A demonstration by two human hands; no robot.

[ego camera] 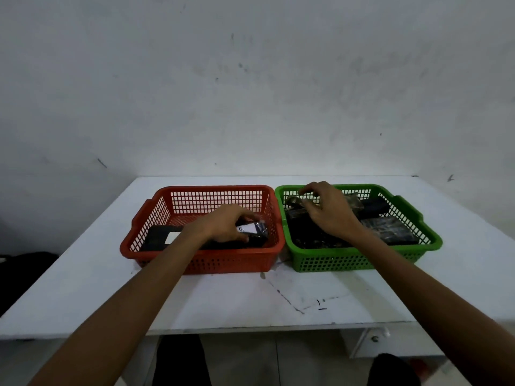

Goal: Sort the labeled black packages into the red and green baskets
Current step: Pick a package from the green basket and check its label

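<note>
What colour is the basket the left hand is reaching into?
Red: the left hand is inside the red basket, head view.
</note>
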